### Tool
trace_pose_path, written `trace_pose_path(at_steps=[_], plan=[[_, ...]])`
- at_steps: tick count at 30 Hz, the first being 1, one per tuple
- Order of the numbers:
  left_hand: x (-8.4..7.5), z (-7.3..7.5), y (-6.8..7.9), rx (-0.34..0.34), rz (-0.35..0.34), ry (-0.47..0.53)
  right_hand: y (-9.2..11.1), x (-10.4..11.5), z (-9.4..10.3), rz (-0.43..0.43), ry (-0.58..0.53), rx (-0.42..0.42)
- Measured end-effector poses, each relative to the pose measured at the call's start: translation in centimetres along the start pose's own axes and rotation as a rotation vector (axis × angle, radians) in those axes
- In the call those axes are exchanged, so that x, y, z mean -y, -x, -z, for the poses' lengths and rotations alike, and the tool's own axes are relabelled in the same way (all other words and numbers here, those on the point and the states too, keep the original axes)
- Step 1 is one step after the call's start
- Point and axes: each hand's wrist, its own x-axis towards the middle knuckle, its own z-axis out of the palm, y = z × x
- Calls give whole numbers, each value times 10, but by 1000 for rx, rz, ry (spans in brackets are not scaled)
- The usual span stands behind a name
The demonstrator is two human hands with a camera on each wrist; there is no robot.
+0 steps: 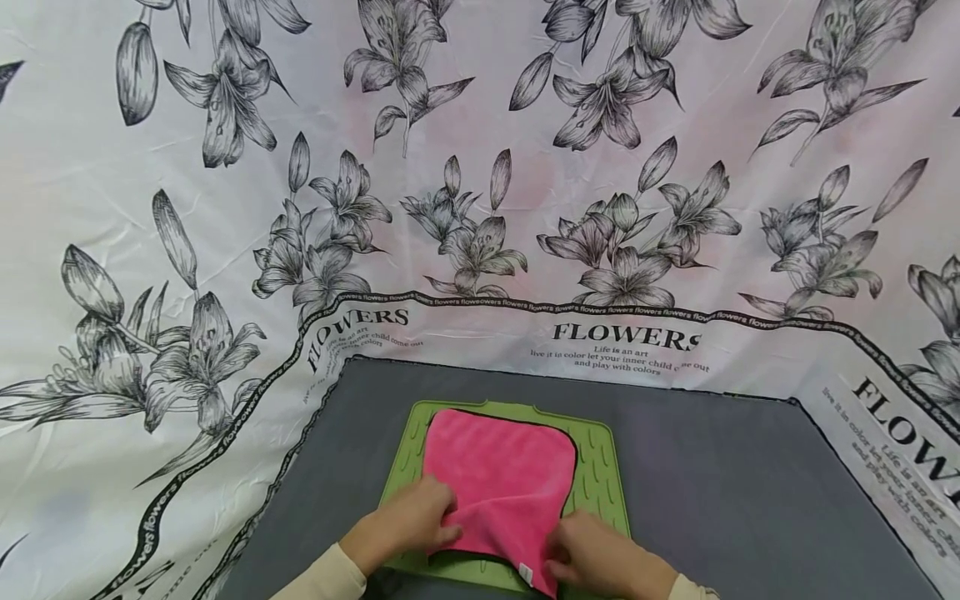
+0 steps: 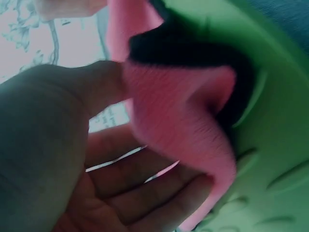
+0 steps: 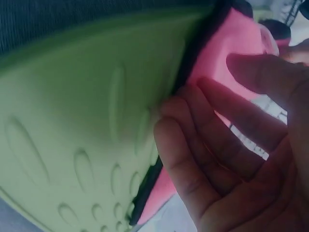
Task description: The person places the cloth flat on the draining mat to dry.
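A pink cloth with a dark edging lies over a green mat that has raised drop-shaped ridges. A small white label shows at the cloth's near right corner. My left hand grips the cloth's left side, thumb on one face and fingers behind it in the left wrist view. On the right side, near the label, my right hand pinches the cloth between thumb and fingers. The near part of the cloth is creased and lifted between both hands; its far part lies flat.
The mat rests on a dark grey tabletop. White fabric printed with grey flowers and lettering hangs behind the table and along both sides.
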Motion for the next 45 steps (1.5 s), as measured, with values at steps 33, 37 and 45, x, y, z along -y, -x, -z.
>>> trace_pose_path(at_steps=[33, 37, 45], plan=[[90, 26, -87, -391, 153, -198, -63, -96, 41, -280, 179, -330], [110, 3, -91, -422, 130, -181, -67, -104, 27, -295, 212, -359], [134, -27, -106, -504, 131, -271, -70, -108, 25, -242, 225, -412]])
